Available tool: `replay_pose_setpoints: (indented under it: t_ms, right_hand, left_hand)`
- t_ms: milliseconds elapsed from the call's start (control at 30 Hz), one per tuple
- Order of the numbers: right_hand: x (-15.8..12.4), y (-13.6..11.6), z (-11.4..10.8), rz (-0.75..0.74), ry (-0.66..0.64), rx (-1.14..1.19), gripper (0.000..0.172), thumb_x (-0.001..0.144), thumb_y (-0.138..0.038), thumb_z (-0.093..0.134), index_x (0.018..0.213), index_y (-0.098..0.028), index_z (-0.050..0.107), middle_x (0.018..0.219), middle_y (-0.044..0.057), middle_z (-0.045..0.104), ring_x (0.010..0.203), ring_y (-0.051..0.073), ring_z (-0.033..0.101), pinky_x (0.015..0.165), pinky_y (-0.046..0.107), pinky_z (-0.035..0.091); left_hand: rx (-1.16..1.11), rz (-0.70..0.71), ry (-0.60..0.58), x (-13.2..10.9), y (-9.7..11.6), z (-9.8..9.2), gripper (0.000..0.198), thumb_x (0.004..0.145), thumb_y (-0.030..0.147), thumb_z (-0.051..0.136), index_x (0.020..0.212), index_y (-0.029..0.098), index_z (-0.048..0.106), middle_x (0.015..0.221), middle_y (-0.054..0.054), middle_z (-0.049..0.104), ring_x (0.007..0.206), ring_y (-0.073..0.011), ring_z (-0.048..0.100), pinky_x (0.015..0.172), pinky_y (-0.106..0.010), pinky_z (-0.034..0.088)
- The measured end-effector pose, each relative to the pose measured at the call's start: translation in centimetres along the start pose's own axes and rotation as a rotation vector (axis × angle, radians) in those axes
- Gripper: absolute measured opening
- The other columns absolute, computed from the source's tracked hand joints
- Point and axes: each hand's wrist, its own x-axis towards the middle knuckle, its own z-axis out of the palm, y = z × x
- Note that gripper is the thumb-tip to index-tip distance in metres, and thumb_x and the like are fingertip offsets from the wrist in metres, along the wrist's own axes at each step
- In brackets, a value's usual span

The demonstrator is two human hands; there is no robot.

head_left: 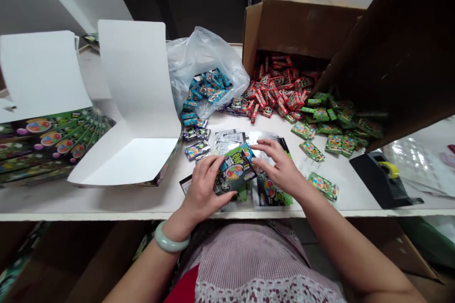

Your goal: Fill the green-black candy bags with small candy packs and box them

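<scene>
Left hand (202,194): fingers curled around a green packet (232,173), gripping it.
Right hand (280,168): fingers spread, released, lying on loose packets (272,191) to keep them flat.
Desk (106,201): red packets (280,94) spill from a cardboard box (302,23).

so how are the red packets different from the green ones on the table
The red packets are narrow and crowded in a dense heap at the mouth of the cardboard box, while the green packets are wider and more spread out, some lying alone. The red packets lie piled and jumbled, while the green packets lie flatter. Both are small, shiny printed packets lying loose on the white table.
</scene>
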Motion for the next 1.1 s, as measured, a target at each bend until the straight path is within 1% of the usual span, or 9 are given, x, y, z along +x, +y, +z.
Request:
replay_pose_setpoints:
  t_ms: [133, 267, 400, 500, 633, 700, 800, 900, 1100]
  right_hand:
    - [-1.2, -1.0, 0.4, 0.135, -0.132, 0.132, 0.052, 0.083, -0.028, 0.063, 0.133, -0.032, 0.049, 0.114, 0.005, 0.06, 0.091, 0.019, 0.061, 0.074, 0.034, 0.052]
    - [-0.8, -1.2, -0.5, 0.106, -0.097, 0.095, 0.035, 0.083, -0.026, 0.063, 0.117, -0.028, 0.062, 0.106, 0.004, 0.062, 0.08, 0.016, 0.06, 0.067, 0.032, 0.052]
    - [-1.1, -0.8, -1.2, 0.019, -0.13, -0.018, 0.029, 0.081, -0.027, 0.067, 0.11, -0.03, 0.065, 0.106, 0.006, 0.061, 0.091, 0.02, 0.059, 0.069, 0.034, 0.052]
    - [-1.7, -0.8, -1.2, 0.013, -0.276, -0.057, 0.03, 0.083, -0.023, 0.066, 0.112, -0.033, 0.064, 0.104, 0.005, 0.059, 0.095, 0.021, 0.058, 0.074, 0.036, 0.053]
    - [-2.0, -1.5, -0.7, -0.035, -0.416, -0.061, 0.026, 0.086, -0.024, 0.062, 0.11, -0.033, 0.064, 0.097, 0.003, 0.057, 0.09, 0.018, 0.059, 0.083, 0.038, 0.052]
    - [-2.4, -1.8, -0.1, -0.045, -0.377, -0.029, 0.026, 0.087, -0.024, 0.061, 0.111, -0.032, 0.064, 0.103, 0.004, 0.056, 0.094, 0.019, 0.059, 0.082, 0.036, 0.053]
    - [-3.6, -2.0, 1.2, 0.008, -0.096, 0.123, 0.033, 0.084, -0.025, 0.063, 0.116, -0.032, 0.057, 0.119, 0.006, 0.053, 0.1, 0.019, 0.059, 0.079, 0.034, 0.054]
    - [-4.9, -1.9, 2.7, 0.098, 0.109, 0.325, 0.039, 0.08, -0.029, 0.067, 0.115, -0.03, 0.049, 0.112, 0.004, 0.057, 0.093, 0.017, 0.063, 0.077, 0.033, 0.056]
    - [-4.7, -1.9, 3.5, 0.148, 0.101, 0.392, 0.02, 0.084, -0.033, 0.061, 0.103, -0.026, 0.056, 0.084, 0.001, 0.062, 0.07, 0.013, 0.06, 0.065, 0.029, 0.052]
  left_hand:
    - [-0.126, -0.108, 0.036, 0.5, 1.4, -0.1, 0.091, 0.069, 0.036, 0.078, 0.144, 0.024, 0.028, 0.13, -0.014, 0.043, 0.122, -0.0322, 0.045, 0.103, -0.052, 0.041]
    - [-0.535, -0.365, 0.045, 0.8, 2.5, 0.4, 0.055, 0.086, 0.029, 0.061, 0.136, 0.025, 0.038, 0.116, -0.009, 0.054, 0.105, -0.0226, 0.057, 0.093, -0.043, 0.049]
    - [-0.906, -0.503, 0.036, -0.4, 3.3, 1.7, 0.047, 0.087, 0.023, 0.056, 0.132, 0.026, 0.041, 0.107, -0.006, 0.057, 0.096, -0.0188, 0.061, 0.082, -0.036, 0.054]
    - [-0.964, -0.539, 0.056, -2.0, 3.4, 2.1, 0.054, 0.085, 0.024, 0.06, 0.135, 0.028, 0.04, 0.107, -0.005, 0.056, 0.094, -0.0173, 0.062, 0.081, -0.034, 0.056]
    - [-0.991, -0.52, -0.042, -3.4, 3.0, 1.0, 0.059, 0.084, 0.025, 0.062, 0.137, 0.029, 0.038, 0.112, -0.006, 0.056, 0.098, -0.019, 0.063, 0.083, -0.035, 0.056]
    - [-1.016, -0.498, -0.054, -3.4, 2.7, 0.2, 0.057, 0.085, 0.024, 0.062, 0.137, 0.03, 0.038, 0.111, -0.006, 0.058, 0.101, -0.0204, 0.062, 0.085, -0.036, 0.057]
    - [-0.997, -0.485, -0.007, -3.1, 2.3, -0.7, 0.056, 0.084, 0.023, 0.062, 0.135, 0.031, 0.039, 0.108, -0.005, 0.06, 0.102, -0.0205, 0.062, 0.084, -0.035, 0.057]
    - [-0.966, -0.468, 0.026, -2.9, 2.0, -1.2, 0.058, 0.084, 0.024, 0.062, 0.136, 0.032, 0.038, 0.111, -0.005, 0.059, 0.103, -0.0205, 0.062, 0.084, -0.033, 0.057]
    - [-0.986, -0.468, -0.004, -2.4, 2.1, -1.6, 0.051, 0.083, 0.024, 0.064, 0.129, 0.029, 0.043, 0.112, -0.006, 0.06, 0.101, -0.0198, 0.062, 0.083, -0.032, 0.056]
